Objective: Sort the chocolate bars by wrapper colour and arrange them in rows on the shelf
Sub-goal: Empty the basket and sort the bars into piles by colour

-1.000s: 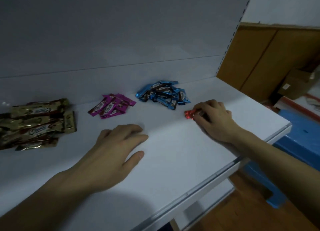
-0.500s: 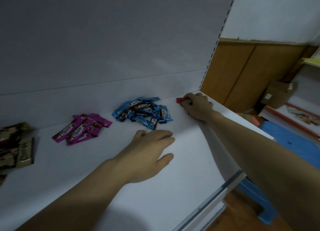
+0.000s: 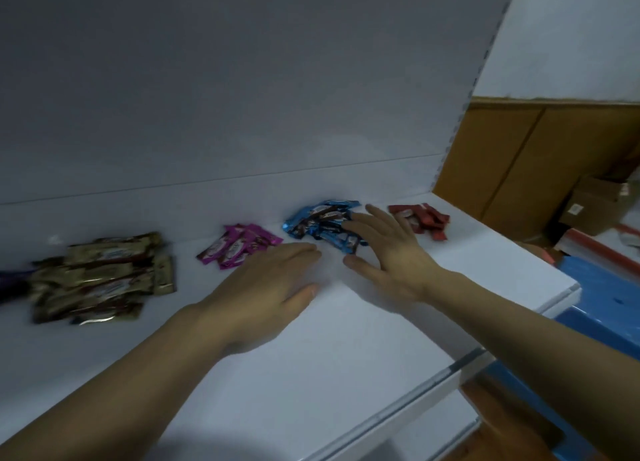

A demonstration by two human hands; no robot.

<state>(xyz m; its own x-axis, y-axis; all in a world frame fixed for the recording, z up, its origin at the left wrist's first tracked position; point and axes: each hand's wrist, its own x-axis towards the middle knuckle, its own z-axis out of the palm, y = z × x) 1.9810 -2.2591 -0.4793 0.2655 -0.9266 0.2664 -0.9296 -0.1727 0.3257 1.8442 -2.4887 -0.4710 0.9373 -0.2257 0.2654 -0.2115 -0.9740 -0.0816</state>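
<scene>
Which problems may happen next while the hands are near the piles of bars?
1. The right hand spreads over the blue pile; a sweep may push blue bars into the red pile close beside it.
2. The left hand, flat on the shelf, is near the pink pile and may scatter it.

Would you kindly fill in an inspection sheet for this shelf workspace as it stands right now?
Surface: white shelf, level, with a white back panel behind.
Job's things: four loose heaps along the back, left to right: gold bars, pink bars, blue bars, red bars; sorted by colour, not yet in rows.
Clutter: purple item at the left edge, too blurred to identify.
Grippers: left hand flat on the shelf before the pink bars, holding nothing; right hand open, fingers spread over the blue bars' right edge.
Cables: nothing seen.
Surroundings: wooden panelling, cardboard box and blue plastic item to the right.
</scene>
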